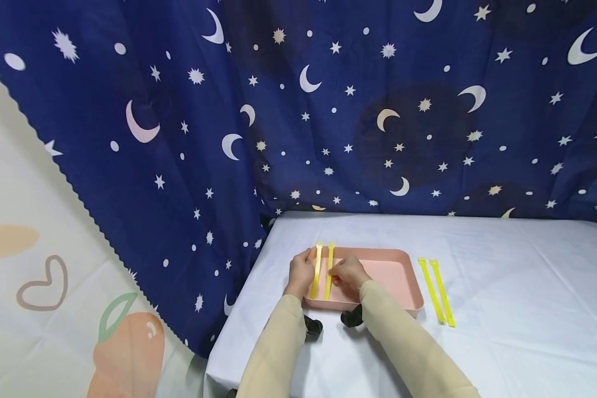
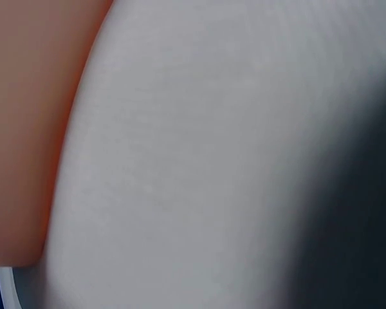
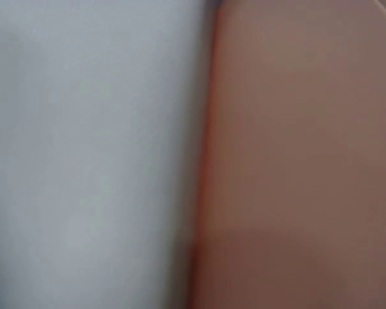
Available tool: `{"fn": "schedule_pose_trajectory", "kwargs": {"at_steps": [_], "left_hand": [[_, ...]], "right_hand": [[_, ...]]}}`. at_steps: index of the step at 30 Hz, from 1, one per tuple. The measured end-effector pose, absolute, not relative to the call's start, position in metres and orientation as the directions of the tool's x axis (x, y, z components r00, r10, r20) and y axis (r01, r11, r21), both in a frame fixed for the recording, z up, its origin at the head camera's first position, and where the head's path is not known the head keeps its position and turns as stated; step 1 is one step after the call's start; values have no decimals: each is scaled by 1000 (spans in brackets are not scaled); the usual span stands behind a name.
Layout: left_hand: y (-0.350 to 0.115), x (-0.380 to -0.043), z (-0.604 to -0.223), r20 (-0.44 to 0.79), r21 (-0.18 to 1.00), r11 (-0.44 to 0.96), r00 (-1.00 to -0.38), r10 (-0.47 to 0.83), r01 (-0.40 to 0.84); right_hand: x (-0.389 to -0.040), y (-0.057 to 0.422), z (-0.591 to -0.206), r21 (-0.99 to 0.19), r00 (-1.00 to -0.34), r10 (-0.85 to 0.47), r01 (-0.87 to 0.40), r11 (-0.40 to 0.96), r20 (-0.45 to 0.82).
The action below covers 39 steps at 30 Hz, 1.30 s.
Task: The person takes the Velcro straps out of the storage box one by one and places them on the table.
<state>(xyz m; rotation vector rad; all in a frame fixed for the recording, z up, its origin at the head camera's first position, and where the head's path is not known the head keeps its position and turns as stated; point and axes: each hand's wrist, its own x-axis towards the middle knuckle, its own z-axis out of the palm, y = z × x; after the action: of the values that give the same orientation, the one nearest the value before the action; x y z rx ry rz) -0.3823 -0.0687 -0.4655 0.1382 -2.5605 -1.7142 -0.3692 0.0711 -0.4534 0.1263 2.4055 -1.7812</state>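
Note:
A shallow pink tray point(image 1: 385, 271) lies on the table, with two yellow straps running lengthwise over its left part. The first yellow strap point(image 1: 317, 271) is nearest the left wall, and its slotted end reaches past the far rim. My left hand point(image 1: 300, 272) is at the tray's left rim; how its fingers bend there is unclear. With curled fingers, my right hand point(image 1: 349, 272) pinches the second yellow strap point(image 1: 330, 257) at about its middle. Both wrist views hold only blurred tray wall point(image 2: 26, 129) and tray side point(image 3: 296, 141) beside white cloth, with no fingers visible.
To the right of the tray, two more yellow straps, a nearer one point(image 1: 431, 290) and an outer one point(image 1: 443, 293), lie side by side on the white tablecloth point(image 1: 517, 309). A dark blue curtain point(image 1: 338, 138) with moons and stars hangs behind and left of the table.

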Motion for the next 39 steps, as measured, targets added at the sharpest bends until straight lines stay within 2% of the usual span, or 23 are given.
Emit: {"fn": "schedule_pose_trajectory", "kwargs": {"at_steps": [9, 39], "left_hand": [[-68, -380, -465, 6, 928, 371, -993, -116, -38], [-69, -384, -468, -6, 935, 351, -995, -102, -41]], "right_hand": [[-370, 72, -458, -955, -987, -17, 150, 254, -159], [-366, 83, -460, -958, -985, -35, 155, 243, -168]]}}
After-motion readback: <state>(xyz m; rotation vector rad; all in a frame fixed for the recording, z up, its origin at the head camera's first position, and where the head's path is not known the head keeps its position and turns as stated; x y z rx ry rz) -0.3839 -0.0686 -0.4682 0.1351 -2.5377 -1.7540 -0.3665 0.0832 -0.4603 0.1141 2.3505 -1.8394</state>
